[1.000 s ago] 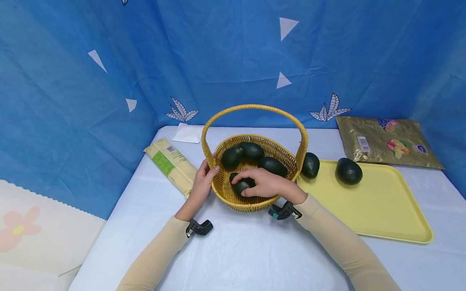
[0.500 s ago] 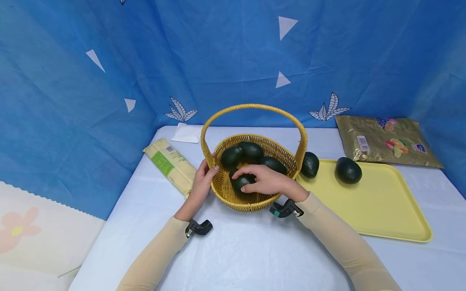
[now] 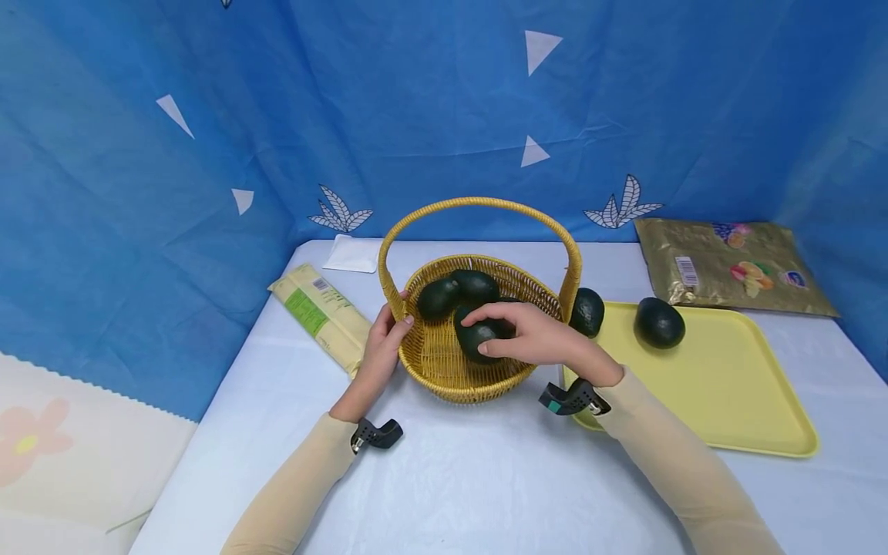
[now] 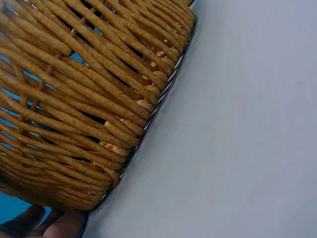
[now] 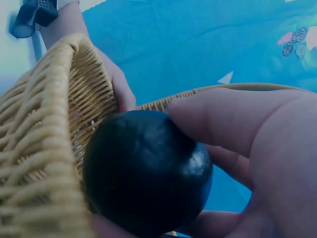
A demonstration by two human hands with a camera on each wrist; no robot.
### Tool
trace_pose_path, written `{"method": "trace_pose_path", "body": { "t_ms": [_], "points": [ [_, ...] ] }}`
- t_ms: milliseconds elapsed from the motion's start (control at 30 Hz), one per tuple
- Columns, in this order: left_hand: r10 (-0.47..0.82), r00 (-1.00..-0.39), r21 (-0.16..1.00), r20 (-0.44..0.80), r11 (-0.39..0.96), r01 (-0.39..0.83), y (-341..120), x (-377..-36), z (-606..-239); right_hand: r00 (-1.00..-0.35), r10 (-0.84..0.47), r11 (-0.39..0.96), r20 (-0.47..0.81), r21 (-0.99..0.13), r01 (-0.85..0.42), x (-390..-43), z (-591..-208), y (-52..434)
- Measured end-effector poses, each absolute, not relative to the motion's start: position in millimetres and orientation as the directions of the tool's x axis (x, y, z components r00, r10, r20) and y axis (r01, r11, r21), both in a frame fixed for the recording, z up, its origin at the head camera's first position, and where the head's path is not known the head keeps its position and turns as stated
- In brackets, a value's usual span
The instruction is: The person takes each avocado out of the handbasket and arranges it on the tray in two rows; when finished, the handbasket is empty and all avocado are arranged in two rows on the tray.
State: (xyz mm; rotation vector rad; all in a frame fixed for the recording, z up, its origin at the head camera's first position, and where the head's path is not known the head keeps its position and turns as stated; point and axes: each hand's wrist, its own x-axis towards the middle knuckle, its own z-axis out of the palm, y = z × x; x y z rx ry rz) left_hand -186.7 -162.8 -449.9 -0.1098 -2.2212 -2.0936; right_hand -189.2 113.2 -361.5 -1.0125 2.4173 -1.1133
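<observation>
My left hand [image 3: 380, 348] grips the left side of the yellow wicker basket [image 3: 444, 395], at the foot of its tall hoop handle; in the left wrist view only its fingertips [image 4: 64, 225] show, under the woven wall. Inside the basket, my right hand [image 3: 530, 333] holds a dark green avocado [image 3: 475, 338] between thumb and fingers. The right wrist view shows this avocado [image 5: 148, 173] close up, beside the basket wall. Two more avocados lie at the back left, one of them a rounded avocado [image 3: 438, 299]; another is mostly hidden behind the right hand.
Right of the basket stands a yellow tray [image 3: 721, 385] bearing an avocado [image 3: 659, 324]. Another avocado [image 3: 588, 311] sits by the basket's right side. A gold packet [image 3: 735, 266] lies behind the tray. On the left are a green-labelled packet [image 3: 324, 316] and a white packet [image 3: 354, 253].
My right hand has shifted the avocado right and slightly back, uncovering woven floor at the basket's front left. The left hand keeps its hold on the basket.
</observation>
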Motion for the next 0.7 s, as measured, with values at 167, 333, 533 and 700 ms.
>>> {"method": "trace_pose_path", "body": {
  "t_ms": [167,333,533,700],
  "points": [
    [-0.008,-0.994,0.992,0.110,0.060,0.110,-163.3,-186.7,-450.0,-0.724,-0.688,0.437,0.050,-0.768,-0.468,-181.9,-357.0,131.6],
    [-0.012,-0.993,0.992,0.114,0.060,0.113,-163.4,-186.7,-450.7,-0.744,-0.666,0.420,0.058,-0.795,-0.438,-174.4,-350.2,153.4],
    [-0.007,-0.993,0.991,0.116,0.069,0.115,-164.1,-187.0,-451.1,-0.734,-0.675,0.343,0.075,-0.849,-0.402,-166.1,-340.4,180.9],
    [-0.007,-0.994,0.991,0.110,0.072,0.109,-164.6,-186.9,-450.4,-0.744,-0.661,0.331,0.097,-0.852,-0.406,-157.0,-334.3,203.5]
  ]
}}
